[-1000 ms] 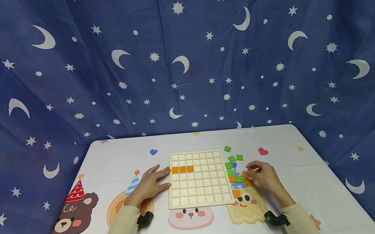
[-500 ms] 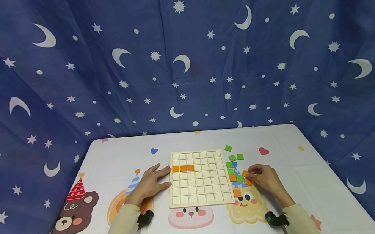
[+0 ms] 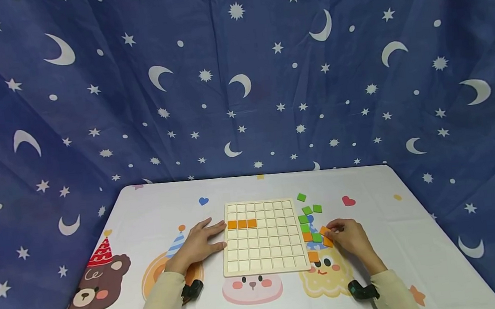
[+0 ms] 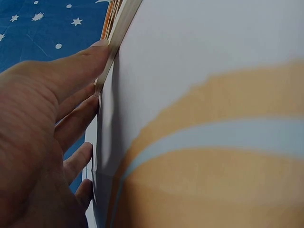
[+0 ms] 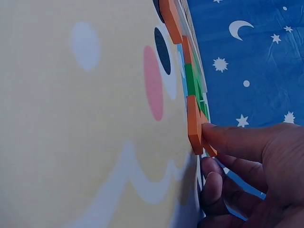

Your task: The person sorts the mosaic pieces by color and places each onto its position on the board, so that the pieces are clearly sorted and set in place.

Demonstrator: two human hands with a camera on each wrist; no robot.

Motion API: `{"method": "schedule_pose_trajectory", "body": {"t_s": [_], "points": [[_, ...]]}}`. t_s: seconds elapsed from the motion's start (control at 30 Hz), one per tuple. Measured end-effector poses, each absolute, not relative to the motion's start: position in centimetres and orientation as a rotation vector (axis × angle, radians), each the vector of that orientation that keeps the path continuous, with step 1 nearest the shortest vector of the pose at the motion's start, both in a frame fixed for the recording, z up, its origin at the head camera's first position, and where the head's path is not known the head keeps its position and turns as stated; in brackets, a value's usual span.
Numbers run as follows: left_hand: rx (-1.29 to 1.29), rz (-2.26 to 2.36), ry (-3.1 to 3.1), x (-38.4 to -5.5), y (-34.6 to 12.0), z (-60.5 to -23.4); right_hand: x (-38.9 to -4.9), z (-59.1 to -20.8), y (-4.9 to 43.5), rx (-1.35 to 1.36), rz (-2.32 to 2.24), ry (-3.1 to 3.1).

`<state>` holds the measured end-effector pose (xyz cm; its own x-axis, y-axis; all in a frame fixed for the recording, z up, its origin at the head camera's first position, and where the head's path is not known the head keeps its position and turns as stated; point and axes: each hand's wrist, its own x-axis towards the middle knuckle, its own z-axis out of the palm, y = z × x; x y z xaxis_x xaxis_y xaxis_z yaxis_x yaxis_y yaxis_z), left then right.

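A square wooden grid board [image 3: 266,266] lies on the table, with three orange tiles [image 3: 242,224] side by side in its left cells. Fingers spread, my left hand [image 3: 198,243] rests at the board's left edge; in the left wrist view the thumb [image 4: 90,59] touches the board's side. To the right of the board, my right hand [image 3: 351,236] pinches an orange tile [image 3: 324,230] between thumb and fingers. Another orange tile [image 3: 327,242] lies right below it, seen close up in the right wrist view as an orange tile [image 5: 194,126] beside the thumb.
Several green tiles [image 3: 303,219] are scattered along the board's right side. Two more orange tiles lie there, one tile [image 3: 307,237] among the green ones and one tile [image 3: 313,257] near the board's lower corner. A printed white cloth [image 3: 179,192] covers the table; a dark blue curtain [image 3: 244,124] hangs behind.
My right hand has shifted slightly down, its fingers closing in on the upper orange tile, which has turned a little. My left hand stays at the board's edge.
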<state>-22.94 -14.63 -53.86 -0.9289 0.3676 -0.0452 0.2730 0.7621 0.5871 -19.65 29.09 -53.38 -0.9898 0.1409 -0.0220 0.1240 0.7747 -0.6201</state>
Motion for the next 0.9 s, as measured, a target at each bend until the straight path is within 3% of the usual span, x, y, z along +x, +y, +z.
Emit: {"method": "schedule_pose_trajectory", "body": {"t_s": [0.9], "points": [[0.514, 0.903, 2.808, -22.8, -14.5, -54.0, -20.6, -52.6, 28.7, -0.220, 1.191, -2.775]]}}
